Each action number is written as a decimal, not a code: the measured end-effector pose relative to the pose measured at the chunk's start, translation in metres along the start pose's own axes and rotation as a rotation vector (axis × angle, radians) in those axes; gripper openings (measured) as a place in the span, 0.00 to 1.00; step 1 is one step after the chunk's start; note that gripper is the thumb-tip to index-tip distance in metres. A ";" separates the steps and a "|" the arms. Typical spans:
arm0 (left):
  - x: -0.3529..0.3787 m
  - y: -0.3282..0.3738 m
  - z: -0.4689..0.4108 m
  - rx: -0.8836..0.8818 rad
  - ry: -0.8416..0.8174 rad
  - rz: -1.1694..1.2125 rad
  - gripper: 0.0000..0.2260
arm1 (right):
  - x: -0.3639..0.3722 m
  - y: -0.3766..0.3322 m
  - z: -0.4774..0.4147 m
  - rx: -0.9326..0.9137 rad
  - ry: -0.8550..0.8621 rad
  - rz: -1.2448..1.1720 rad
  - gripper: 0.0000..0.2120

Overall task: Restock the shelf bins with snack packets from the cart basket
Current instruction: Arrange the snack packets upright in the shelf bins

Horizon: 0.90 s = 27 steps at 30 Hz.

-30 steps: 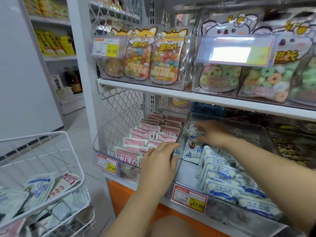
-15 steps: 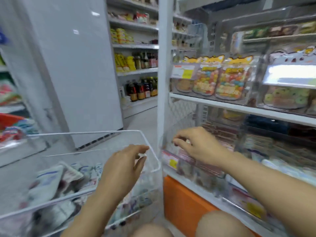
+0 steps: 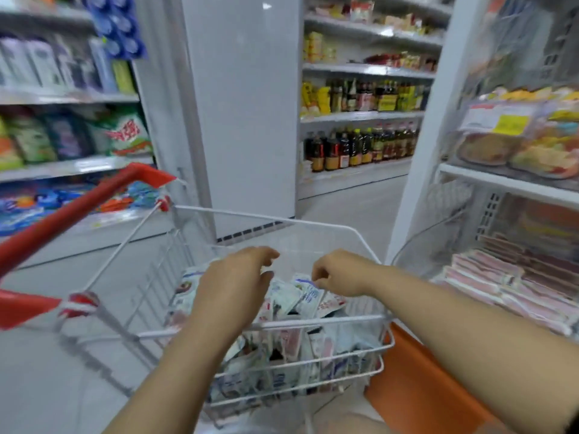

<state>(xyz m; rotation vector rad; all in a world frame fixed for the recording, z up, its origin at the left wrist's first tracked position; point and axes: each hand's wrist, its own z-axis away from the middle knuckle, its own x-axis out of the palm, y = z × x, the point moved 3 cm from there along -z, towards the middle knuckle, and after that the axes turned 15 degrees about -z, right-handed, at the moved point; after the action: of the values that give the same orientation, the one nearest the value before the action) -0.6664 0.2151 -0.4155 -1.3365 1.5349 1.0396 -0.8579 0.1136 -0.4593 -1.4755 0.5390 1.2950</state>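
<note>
The white wire cart basket (image 3: 313,222) stands in front of me, holding several snack packets (image 3: 289,300), mostly white with blue or red print. Both my hands are inside it, above the pile. My left hand (image 3: 232,286) hovers palm down with its fingers spread and nothing in it. My right hand (image 3: 341,274) has its fingers curled at the top corner of a blue-and-white packet (image 3: 308,294); blur hides whether it grips it. The shelf bin with rows of pink packets (image 3: 501,277) sits at the right.
The cart's red handle (image 3: 78,205) runs across the left. An orange shelf base (image 3: 416,380) stands right of the basket. Clear candy bins (image 3: 517,145) fill the upper right shelf. A white pillar (image 3: 244,120) and bottle shelves (image 3: 360,145) lie ahead.
My view has swung left from the shelf to the cart. Both hands left the shelf bins and moved down into the basket over the packets.
</note>
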 end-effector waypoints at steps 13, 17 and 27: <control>0.006 -0.001 0.003 -0.003 -0.023 0.045 0.18 | 0.044 0.046 -0.089 0.383 -0.278 -0.081 0.32; 0.005 -0.001 0.004 -0.009 -0.011 0.049 0.18 | 0.044 0.061 -0.087 0.482 -0.171 -0.304 0.20; 0.009 -0.001 0.002 -0.033 -0.048 0.025 0.16 | 0.017 0.028 -0.054 0.240 0.022 -0.343 0.06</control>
<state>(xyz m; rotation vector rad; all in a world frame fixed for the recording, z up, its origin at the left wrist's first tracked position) -0.6658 0.2145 -0.4250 -1.3082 1.5082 1.1092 -0.8534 0.0605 -0.4935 -1.3149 0.4177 0.9137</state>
